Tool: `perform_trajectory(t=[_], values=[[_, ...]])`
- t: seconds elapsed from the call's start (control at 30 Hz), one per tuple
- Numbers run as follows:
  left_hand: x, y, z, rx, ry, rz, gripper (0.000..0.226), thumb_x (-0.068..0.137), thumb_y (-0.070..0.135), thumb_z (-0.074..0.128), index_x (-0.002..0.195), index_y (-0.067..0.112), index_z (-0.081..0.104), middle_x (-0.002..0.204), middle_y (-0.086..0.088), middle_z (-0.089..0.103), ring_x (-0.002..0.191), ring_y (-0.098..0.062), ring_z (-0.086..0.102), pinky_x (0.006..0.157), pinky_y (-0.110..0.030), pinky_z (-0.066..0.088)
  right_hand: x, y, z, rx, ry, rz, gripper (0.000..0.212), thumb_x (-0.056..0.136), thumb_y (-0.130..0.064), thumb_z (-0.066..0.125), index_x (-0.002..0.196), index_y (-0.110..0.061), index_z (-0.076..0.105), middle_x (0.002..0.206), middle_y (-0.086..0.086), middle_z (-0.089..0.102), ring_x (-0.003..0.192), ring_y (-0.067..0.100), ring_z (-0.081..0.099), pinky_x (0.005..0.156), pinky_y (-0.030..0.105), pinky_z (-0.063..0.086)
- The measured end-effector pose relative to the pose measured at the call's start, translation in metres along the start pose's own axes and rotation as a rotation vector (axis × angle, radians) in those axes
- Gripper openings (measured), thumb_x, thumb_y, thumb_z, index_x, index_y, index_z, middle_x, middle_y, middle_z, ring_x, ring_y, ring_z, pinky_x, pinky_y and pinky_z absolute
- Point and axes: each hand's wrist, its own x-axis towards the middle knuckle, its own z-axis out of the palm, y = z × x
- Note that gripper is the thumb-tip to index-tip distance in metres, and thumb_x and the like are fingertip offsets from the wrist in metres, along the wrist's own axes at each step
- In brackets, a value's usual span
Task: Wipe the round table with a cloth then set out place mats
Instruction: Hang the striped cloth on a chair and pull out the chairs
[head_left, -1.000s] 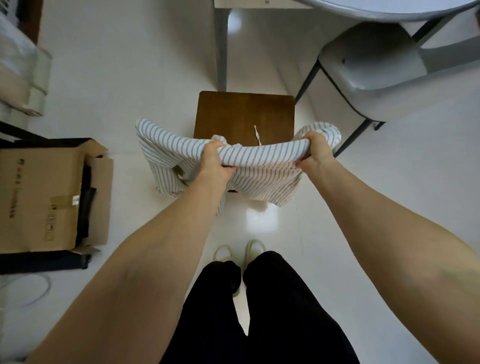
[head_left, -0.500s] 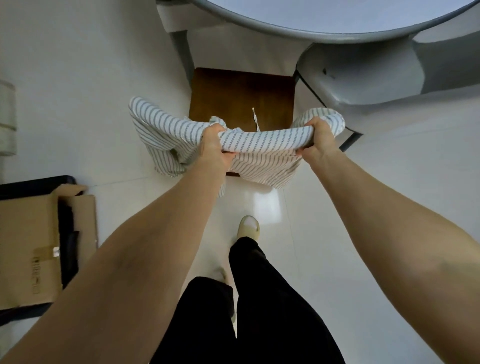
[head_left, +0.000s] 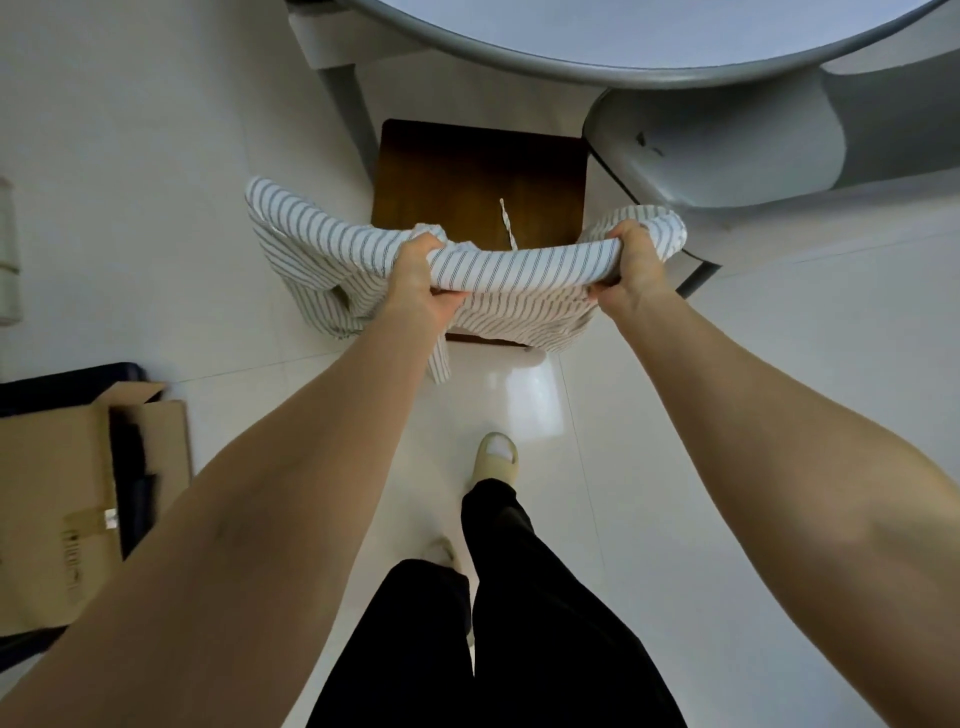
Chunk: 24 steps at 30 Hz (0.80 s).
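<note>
While I am standing short of the worktop (head_left: 623, 73), I am holding one striped cloth (head_left: 514, 265) stretched between my two hands, left hand (head_left: 421, 286) and right hand (head_left: 631, 270) apart, each clamped on it, likely to keep it off the floor. One wooden stool (head_left: 478, 166) is sitting below; I am seeing no place mats.

One white cloth with dark stripes (head_left: 483, 262) is seen. One round grey table (head_left: 613, 67), one grey moulded plastic chair (head_left: 727, 150) and one dark brown square wooden stool (head_left: 467, 171) are counted. One open brown cardboard box (head_left: 57, 509) is seen. Two beige slippers (head_left: 496, 460) are counted on the floor.
</note>
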Motion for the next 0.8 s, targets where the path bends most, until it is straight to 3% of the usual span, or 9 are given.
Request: perform_trajectory(t=[0.07, 0.2, 0.33, 0.4, 0.47, 0.5, 0.63, 0.73, 0.8], values=[[-0.002, 0.002, -0.001, -0.042, 0.003, -0.036, 0.022, 0.09, 0.009, 0.057, 0.111, 0.005, 0.05, 0.094, -0.009, 0.057, 0.078, -0.02, 0.06, 0.09, -0.044, 0.054, -0.004, -0.001, -0.002, -0.052, 0.04, 0.012, 0.031, 0.079, -0.021, 0.068, 0.104, -0.013, 0.051, 0.104, 0.008, 0.063, 0.093, 0.019, 0.066, 0.084, 0.036, 0.058], [-0.015, 0.002, -0.013, -0.147, 0.001, -0.146, 0.044, 0.084, 0.011, 0.069, 0.124, 0.008, 0.05, 0.114, -0.016, 0.062, 0.095, -0.03, 0.066, 0.075, -0.049, 0.058, -0.015, 0.003, -0.01, -0.2, 0.163, 0.015, 0.055, 0.083, -0.025, 0.067, 0.13, -0.013, 0.042, 0.117, 0.009, 0.056, 0.103, 0.023, 0.057, 0.092, 0.039, 0.053], [-0.052, 0.025, -0.049, 0.425, -0.018, -0.115, 0.027, 0.093, 0.025, 0.059, 0.114, 0.009, 0.054, 0.112, -0.017, 0.064, 0.093, -0.027, 0.066, 0.075, -0.038, 0.056, -0.049, -0.019, 0.001, -0.548, 0.484, -0.225, 0.058, 0.088, -0.027, 0.056, 0.138, -0.01, 0.032, 0.137, 0.015, 0.043, 0.122, 0.033, 0.045, 0.103, 0.045, 0.04], [-0.065, 0.049, -0.07, 0.563, 0.019, -0.026, 0.017, 0.093, 0.021, 0.056, 0.104, 0.008, 0.058, 0.109, -0.015, 0.067, 0.088, -0.023, 0.066, 0.078, -0.034, 0.055, -0.065, -0.032, 0.019, -0.604, 0.373, -0.396, 0.041, 0.093, -0.022, 0.052, 0.131, -0.011, 0.041, 0.124, 0.011, 0.05, 0.11, 0.026, 0.052, 0.098, 0.037, 0.043], [-0.074, 0.087, -0.09, 0.622, 0.066, 0.104, 0.01, 0.092, 0.018, 0.054, 0.094, 0.009, 0.059, 0.101, -0.012, 0.067, 0.075, -0.018, 0.063, 0.071, -0.03, 0.053, -0.087, -0.038, 0.054, -0.676, 0.135, -0.476, 0.01, 0.097, -0.02, 0.052, 0.105, -0.015, 0.053, 0.095, 0.004, 0.054, 0.086, 0.017, 0.054, 0.081, 0.03, 0.049], [-0.077, 0.102, -0.097, 0.649, 0.072, 0.158, 0.009, 0.093, 0.017, 0.053, 0.094, 0.009, 0.058, 0.098, -0.012, 0.066, 0.071, -0.017, 0.06, 0.066, -0.027, 0.051, -0.097, -0.038, 0.07, -0.711, 0.001, -0.467, 0.006, 0.098, -0.019, 0.051, 0.1, -0.014, 0.054, 0.093, 0.005, 0.056, 0.086, 0.018, 0.056, 0.082, 0.031, 0.051], [-0.098, 0.174, -0.145, 0.746, 0.096, 0.289, 0.013, 0.095, 0.019, 0.051, 0.103, 0.01, 0.056, 0.099, -0.009, 0.063, 0.075, -0.018, 0.057, 0.063, -0.024, 0.045, -0.145, -0.021, 0.168, -0.966, -0.45, -0.418, 0.023, 0.102, -0.014, 0.043, 0.12, -0.005, 0.056, 0.12, 0.012, 0.062, 0.107, 0.025, 0.061, 0.09, 0.033, 0.052], [-0.098, 0.226, -0.191, 0.856, 0.126, 0.348, 0.021, 0.096, 0.02, 0.05, 0.111, 0.008, 0.059, 0.102, -0.009, 0.063, 0.082, -0.021, 0.058, 0.067, -0.025, 0.046, -0.178, 0.002, 0.251, -1.173, -0.604, -0.473, 0.029, 0.1, -0.008, 0.046, 0.125, 0.005, 0.055, 0.124, 0.027, 0.06, 0.11, 0.037, 0.062, 0.092, 0.039, 0.054], [-0.089, 0.267, -0.235, 0.942, 0.171, 0.384, 0.025, 0.095, 0.019, 0.051, 0.112, 0.004, 0.061, 0.102, -0.009, 0.063, 0.085, -0.023, 0.058, 0.07, -0.027, 0.046, -0.194, 0.025, 0.315, -1.269, -0.654, -0.518, 0.033, 0.098, 0.0, 0.045, 0.128, 0.015, 0.049, 0.128, 0.037, 0.051, 0.119, 0.048, 0.052, 0.103, 0.051, 0.043]])
